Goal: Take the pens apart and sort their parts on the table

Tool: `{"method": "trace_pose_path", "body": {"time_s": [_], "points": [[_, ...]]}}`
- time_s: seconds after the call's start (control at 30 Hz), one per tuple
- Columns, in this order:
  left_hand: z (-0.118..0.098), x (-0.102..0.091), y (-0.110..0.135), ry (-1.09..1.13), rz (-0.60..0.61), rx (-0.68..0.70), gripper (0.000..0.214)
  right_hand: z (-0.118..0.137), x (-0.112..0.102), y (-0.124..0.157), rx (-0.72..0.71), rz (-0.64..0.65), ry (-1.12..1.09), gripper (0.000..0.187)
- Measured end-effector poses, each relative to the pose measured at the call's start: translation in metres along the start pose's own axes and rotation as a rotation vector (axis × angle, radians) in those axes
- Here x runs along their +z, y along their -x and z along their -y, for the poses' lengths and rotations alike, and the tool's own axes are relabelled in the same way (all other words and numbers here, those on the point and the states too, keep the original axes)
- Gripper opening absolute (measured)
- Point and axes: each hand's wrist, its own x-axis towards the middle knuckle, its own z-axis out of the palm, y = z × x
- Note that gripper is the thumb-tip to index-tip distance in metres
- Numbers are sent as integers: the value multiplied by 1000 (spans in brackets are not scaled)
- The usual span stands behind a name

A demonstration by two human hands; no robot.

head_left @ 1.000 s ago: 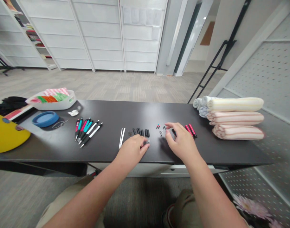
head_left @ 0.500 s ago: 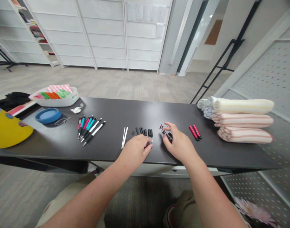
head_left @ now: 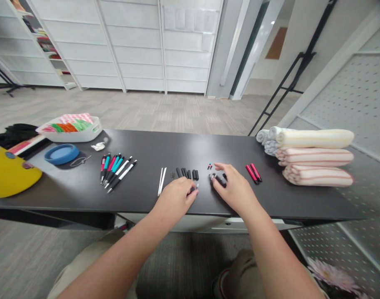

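Small pale part (head_left: 197, 186): in the left hand's (head_left: 176, 193) fingertips, seemingly pinched for fine control.
Right hand (head_left: 236, 186): thumb and forefinger parted, beside small loose parts (head_left: 210, 176).
Black tubes (head_left: 195, 175): beyond left hand, apparently grouped by kind to avoid mixing.

white rods (head_left: 163, 181), black tubes (head_left: 194, 174), pink-and-black barrels (head_left: 252, 174), pink-striped pale towels (head_left: 320, 175), blue ring (head_left: 62, 161)
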Motion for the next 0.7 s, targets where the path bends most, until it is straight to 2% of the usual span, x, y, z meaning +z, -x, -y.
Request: {"method": "trace_pose_path", "body": {"time_s": [0.3,0.7], "points": [[-2,-4,-1,43,-3,-19,14,3,1,2,13,-18,40,33],[-6,-3,-10,-17,25,-64,15,5,5,0,-59,100,-15,44]]}}
